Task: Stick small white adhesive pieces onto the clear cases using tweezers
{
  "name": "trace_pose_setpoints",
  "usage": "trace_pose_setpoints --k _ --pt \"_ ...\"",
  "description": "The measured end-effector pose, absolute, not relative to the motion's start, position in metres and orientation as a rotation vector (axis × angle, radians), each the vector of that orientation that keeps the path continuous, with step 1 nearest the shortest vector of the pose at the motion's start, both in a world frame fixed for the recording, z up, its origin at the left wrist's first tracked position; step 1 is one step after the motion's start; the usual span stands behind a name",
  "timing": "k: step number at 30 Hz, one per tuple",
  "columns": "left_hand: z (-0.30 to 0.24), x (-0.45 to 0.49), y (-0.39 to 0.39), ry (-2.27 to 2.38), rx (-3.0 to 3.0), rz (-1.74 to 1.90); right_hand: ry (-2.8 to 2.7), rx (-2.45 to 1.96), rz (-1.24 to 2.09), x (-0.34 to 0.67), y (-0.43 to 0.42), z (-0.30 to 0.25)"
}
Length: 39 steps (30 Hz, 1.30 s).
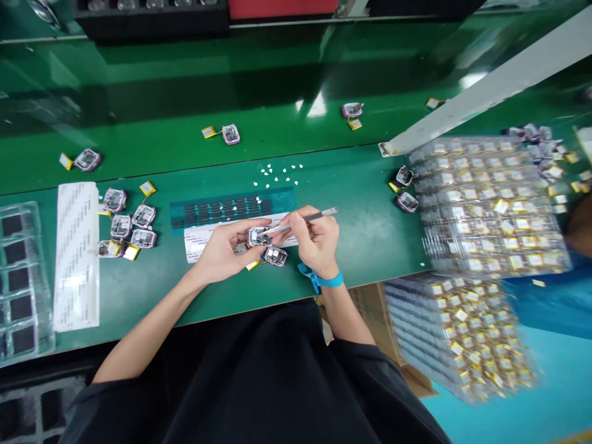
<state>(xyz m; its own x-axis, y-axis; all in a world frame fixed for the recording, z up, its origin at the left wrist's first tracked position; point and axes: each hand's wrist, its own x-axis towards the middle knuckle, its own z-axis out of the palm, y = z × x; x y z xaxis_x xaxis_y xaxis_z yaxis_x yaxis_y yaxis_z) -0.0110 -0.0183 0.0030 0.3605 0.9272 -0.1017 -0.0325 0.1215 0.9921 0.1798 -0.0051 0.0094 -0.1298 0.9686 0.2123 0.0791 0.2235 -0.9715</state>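
Observation:
My left hand (227, 251) is closed around a small square smartwatch case (257, 237) with its circuit board facing up. In my right hand (317, 239) I grip metal tweezers (319, 216), and their points reach into that case. A second opened watch case (275, 256) lies just below on the green bench, beside a yellow battery mostly hidden by my left hand. Under my hands is a white printed sheet (197, 242). Behind it lies a teal sheet of dark strips (222, 209), with several small white bits (276, 179) scattered beyond. A blue wrist strap (330, 280) circles my right wrist.
Several opened watch cases (121, 226) with yellow batteries cluster at left, near a white label sheet (76, 259) and a clear tray (21, 277). Stacked trays (490, 209) of parts stand at right, beneath a slanted white post (481, 80). Another person's blue sleeve (550, 296) shows there.

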Motion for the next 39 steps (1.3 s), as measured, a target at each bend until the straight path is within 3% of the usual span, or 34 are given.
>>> trace_pose_setpoints --k 26,30,33,39 --pt "0.002 -0.016 -0.015 1.026 1.35 0.768 -1.494 -1.011 1.129 0.186 -0.008 0.002" --pt "0.003 -0.017 -0.014 1.017 1.417 0.73 -1.457 -0.983 0.928 0.208 0.0 0.008" --pt "0.0 -0.015 -0.011 1.084 1.55 0.821 -1.702 -1.064 0.824 0.226 0.019 0.007" --pt "-0.015 -0.011 0.001 1.214 2.032 0.843 -1.975 -1.041 0.941 0.238 0.057 -0.015"
